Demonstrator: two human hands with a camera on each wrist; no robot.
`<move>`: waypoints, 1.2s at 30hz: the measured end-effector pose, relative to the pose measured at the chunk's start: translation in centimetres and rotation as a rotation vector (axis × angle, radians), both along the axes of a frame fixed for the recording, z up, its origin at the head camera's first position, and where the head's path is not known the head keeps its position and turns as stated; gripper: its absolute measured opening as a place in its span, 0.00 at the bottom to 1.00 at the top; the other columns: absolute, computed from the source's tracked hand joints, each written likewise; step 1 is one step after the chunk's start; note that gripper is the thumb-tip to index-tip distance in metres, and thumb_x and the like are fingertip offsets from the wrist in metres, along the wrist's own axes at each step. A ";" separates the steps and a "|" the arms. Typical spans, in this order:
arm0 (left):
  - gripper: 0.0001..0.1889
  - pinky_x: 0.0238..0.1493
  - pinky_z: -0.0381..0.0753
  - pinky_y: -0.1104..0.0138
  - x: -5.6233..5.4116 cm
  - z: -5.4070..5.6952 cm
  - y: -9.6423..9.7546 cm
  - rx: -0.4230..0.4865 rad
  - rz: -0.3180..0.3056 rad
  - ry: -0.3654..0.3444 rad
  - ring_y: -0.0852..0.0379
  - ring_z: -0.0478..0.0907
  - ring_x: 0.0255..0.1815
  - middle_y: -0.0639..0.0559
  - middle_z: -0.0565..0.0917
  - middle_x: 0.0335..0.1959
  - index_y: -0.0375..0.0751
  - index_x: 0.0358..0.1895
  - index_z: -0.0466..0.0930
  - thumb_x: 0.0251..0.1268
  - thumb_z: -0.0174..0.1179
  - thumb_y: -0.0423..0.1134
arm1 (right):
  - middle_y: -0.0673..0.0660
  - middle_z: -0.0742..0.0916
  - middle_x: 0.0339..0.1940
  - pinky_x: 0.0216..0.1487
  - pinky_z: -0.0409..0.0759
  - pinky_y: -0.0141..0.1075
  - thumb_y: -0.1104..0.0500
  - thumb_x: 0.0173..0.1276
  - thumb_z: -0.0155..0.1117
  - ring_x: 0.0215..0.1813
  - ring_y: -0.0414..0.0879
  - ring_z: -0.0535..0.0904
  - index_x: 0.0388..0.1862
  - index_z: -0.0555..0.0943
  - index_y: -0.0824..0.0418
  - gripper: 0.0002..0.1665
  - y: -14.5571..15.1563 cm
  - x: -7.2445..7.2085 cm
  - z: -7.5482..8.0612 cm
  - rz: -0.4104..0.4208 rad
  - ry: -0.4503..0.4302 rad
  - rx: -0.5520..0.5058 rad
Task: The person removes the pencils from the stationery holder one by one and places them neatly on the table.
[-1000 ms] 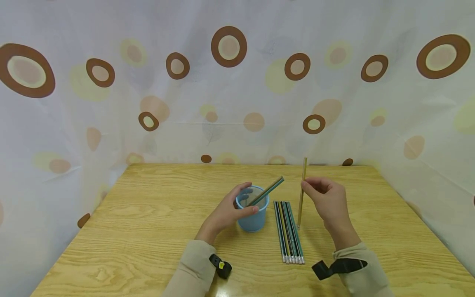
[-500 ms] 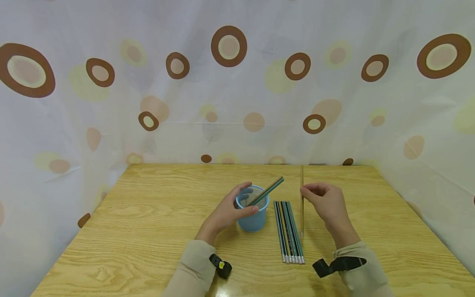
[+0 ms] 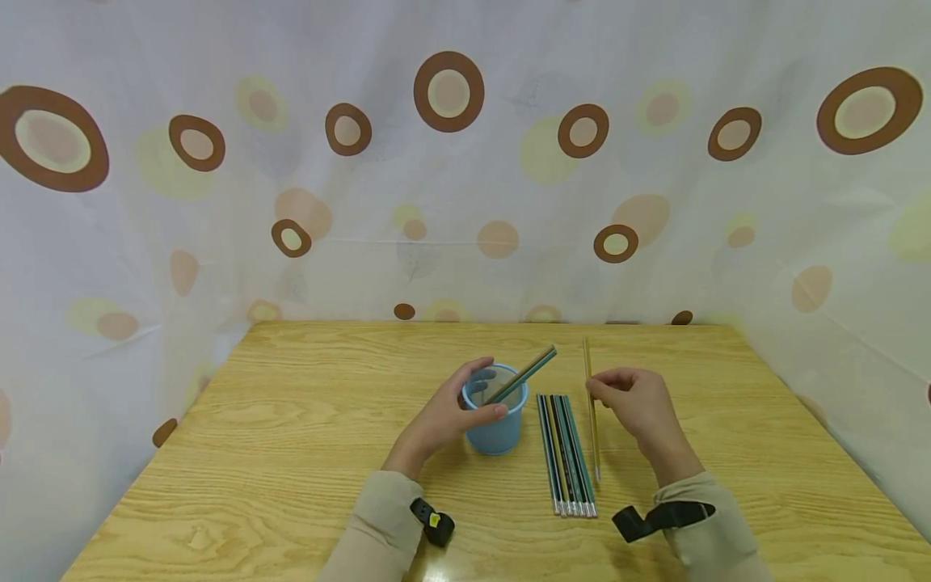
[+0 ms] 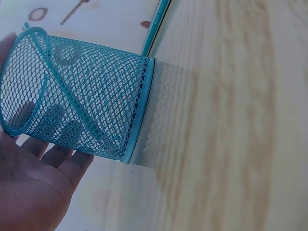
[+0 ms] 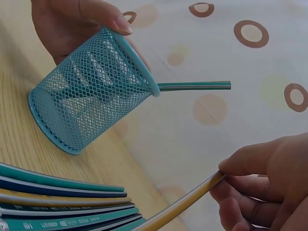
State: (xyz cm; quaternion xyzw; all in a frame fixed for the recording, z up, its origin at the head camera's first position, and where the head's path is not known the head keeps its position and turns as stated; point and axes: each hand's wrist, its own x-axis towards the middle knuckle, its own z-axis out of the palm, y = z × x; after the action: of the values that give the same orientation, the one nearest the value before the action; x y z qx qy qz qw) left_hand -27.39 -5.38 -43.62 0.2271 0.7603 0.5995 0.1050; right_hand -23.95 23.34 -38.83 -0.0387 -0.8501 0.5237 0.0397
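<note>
My left hand [image 3: 441,418] grips a light blue mesh pencil cup [image 3: 494,437], fingers round its far left side and thumb over the near rim. Two pencils [image 3: 537,365] in it lean to the right, one gold-toned and one green. Between thumb and fingertips my right hand [image 3: 642,410] pinches a yellow pencil [image 3: 595,440] by its middle. Its silver end points toward me, just right of a row of several pencils [image 3: 563,453] on the table. In the right wrist view the yellow pencil [image 5: 185,202] slants down from the thumb; whether it touches the table cannot be told.
The wooden table [image 3: 305,436] extends on both sides of the hands. Green, dark and yellow pencils lie side by side in the row, silver ends nearest me. A patterned curtain [image 3: 465,186] hangs behind the table. Each wrist wears a black strap [image 3: 684,517].
My right hand has moved down and toward me, tilting the yellow pencil from steeply upright to lower beside the row. The left hand and the cup have stayed put.
</note>
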 end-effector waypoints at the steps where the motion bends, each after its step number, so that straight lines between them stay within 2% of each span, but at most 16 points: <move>1: 0.38 0.61 0.67 0.41 0.0 0.0 0.0 -0.001 0.000 0.001 0.41 0.63 0.70 0.53 0.64 0.72 0.71 0.74 0.59 0.63 0.67 0.53 | 0.59 0.85 0.45 0.51 0.76 0.48 0.52 0.72 0.65 0.51 0.58 0.77 0.52 0.83 0.68 0.21 0.0 0.0 -0.1 0.002 -0.003 0.000; 11: 0.37 0.61 0.68 0.41 0.0 0.0 0.0 -0.002 0.000 0.002 0.42 0.64 0.70 0.53 0.65 0.71 0.72 0.73 0.59 0.63 0.67 0.53 | 0.58 0.85 0.42 0.47 0.75 0.48 0.53 0.71 0.65 0.44 0.53 0.77 0.50 0.84 0.69 0.20 0.2 -0.2 -0.9 0.032 -0.052 0.033; 22: 0.37 0.61 0.68 0.42 -0.1 -0.1 -0.1 -0.011 0.001 0.020 0.45 0.65 0.69 0.55 0.65 0.71 0.73 0.73 0.59 0.62 0.67 0.54 | 0.56 0.86 0.36 0.44 0.73 0.44 0.56 0.70 0.65 0.40 0.52 0.77 0.45 0.85 0.69 0.16 0.4 -0.5 -1.5 0.060 -0.105 0.066; 31: 0.37 0.61 0.68 0.42 -0.1 0.0 -0.1 -0.015 0.002 0.025 0.45 0.65 0.69 0.55 0.66 0.71 0.73 0.73 0.59 0.62 0.67 0.54 | 0.57 0.86 0.36 0.43 0.73 0.47 0.56 0.70 0.65 0.39 0.51 0.77 0.44 0.85 0.70 0.16 0.5 -0.7 -2.1 0.090 -0.150 0.084; 36: 0.37 0.61 0.68 0.42 -0.1 0.0 -0.1 -0.015 0.003 0.024 0.45 0.65 0.69 0.55 0.65 0.71 0.73 0.73 0.59 0.62 0.67 0.54 | 0.56 0.86 0.35 0.42 0.73 0.44 0.56 0.69 0.66 0.38 0.50 0.77 0.42 0.85 0.69 0.15 0.5 -0.8 -2.5 0.087 -0.181 0.112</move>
State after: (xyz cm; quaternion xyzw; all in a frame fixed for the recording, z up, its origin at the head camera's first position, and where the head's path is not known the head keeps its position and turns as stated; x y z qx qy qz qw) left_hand -27.47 -5.44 -43.61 0.2323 0.7663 0.5911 0.0969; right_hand -24.74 23.81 -41.30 -0.0463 -0.8790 0.4711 -0.0578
